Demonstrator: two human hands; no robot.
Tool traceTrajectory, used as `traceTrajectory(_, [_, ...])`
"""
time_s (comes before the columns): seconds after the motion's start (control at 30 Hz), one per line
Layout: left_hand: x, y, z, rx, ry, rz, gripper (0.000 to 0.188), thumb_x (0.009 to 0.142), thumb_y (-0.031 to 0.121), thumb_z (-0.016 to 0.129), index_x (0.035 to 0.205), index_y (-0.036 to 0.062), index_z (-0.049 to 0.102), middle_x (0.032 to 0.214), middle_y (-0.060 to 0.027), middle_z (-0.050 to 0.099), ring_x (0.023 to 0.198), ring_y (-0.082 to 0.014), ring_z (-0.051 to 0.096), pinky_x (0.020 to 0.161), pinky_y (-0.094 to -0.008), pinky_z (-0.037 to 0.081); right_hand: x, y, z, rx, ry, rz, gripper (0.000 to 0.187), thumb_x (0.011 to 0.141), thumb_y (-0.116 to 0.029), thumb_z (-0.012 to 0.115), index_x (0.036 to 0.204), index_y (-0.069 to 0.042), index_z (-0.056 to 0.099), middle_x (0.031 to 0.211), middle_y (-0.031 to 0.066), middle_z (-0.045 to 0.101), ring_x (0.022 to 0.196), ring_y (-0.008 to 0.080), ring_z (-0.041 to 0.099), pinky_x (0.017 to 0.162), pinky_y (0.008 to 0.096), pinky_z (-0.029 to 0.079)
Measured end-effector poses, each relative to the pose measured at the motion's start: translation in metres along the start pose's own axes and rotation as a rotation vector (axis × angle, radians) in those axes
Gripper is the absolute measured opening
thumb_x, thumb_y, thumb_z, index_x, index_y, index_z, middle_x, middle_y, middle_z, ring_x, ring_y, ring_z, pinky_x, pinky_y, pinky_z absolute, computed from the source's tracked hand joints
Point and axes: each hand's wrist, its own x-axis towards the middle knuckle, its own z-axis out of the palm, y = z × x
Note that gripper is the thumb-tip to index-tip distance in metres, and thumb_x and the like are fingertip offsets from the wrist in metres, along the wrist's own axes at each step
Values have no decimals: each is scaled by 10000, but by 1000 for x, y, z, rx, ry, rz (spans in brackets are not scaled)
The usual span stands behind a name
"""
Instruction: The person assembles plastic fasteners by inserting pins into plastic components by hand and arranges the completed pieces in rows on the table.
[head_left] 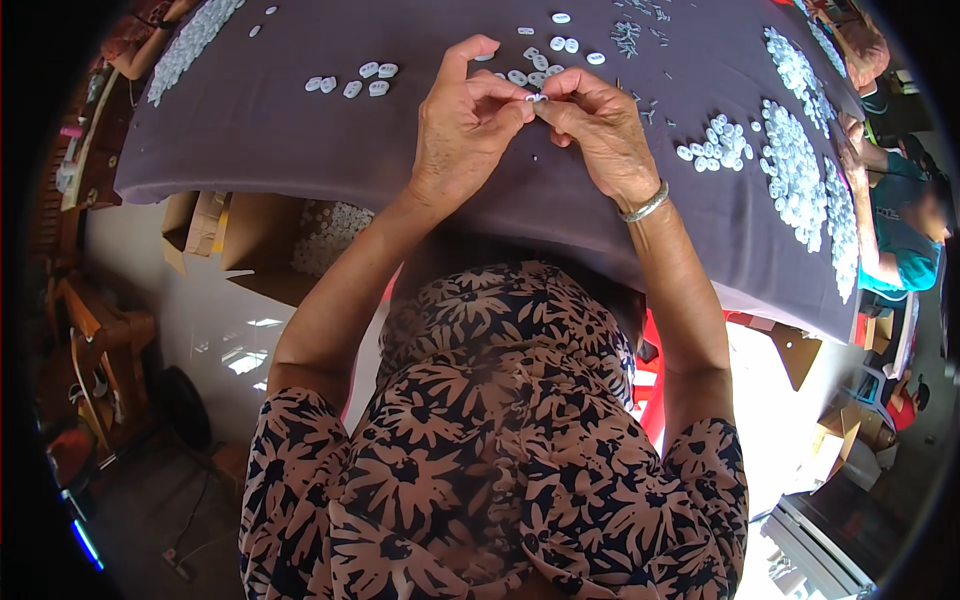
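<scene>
A small white piece (536, 98) sits right at the grip, between the fingertips of both hands, above the dark tablecloth (260, 130). The left hand (455, 130) pinches it from the left, with one finger raised and crooked above the pinch. The right hand (605, 130) pinches it from the right, thumb and fingers pressed together; a single bracelet (645, 203) circles that wrist. The fingertips cover much of the piece, so its full shape cannot be told.

Just beyond the grip lies a loose group of white ovals (517, 77), partly hidden by the fingers, so their exact number is unclear. Farther beyond, a pair of ovals (564, 45) lies side by side, with one single oval (561, 18) past it. Well to the left of the grip is a cluster of six printed ovals (369, 69). One tiny speck (534, 157) lies on the cloth just nearer the body than the grip.

Beyond and right of the grip is a pile of small dark pins (626, 38), too many to count, with more scattered near the right hand. Farther right come a small heap of ovals (715, 150) and a large heap (792, 170), both uncountable. Past these, a co-worker in a teal top (905, 275) reaches toward the table.
</scene>
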Motion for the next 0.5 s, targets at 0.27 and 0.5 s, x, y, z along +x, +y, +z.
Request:
traceTrajectory(0.27, [-2, 3, 4, 223, 48, 194, 507, 772, -60, 626, 1221, 26, 407, 788, -68, 647, 720, -104, 625, 667, -237, 522, 0, 6, 2, 159, -10, 2, 21, 859, -59, 597, 877, -55, 585, 762, -22, 554, 639, 49, 468, 576, 182, 384])
traceTrajectory(0.5, [1, 3, 3, -63, 42, 69, 449, 790, -91, 615, 1198, -9, 446, 850, -46, 608, 769, -80, 594, 684, -200, 500, 2, 14, 10, 216, 23, -85, 26, 866, -45, 594, 873, -64, 579, 801, -16, 595, 637, 41, 460, 569, 174, 371])
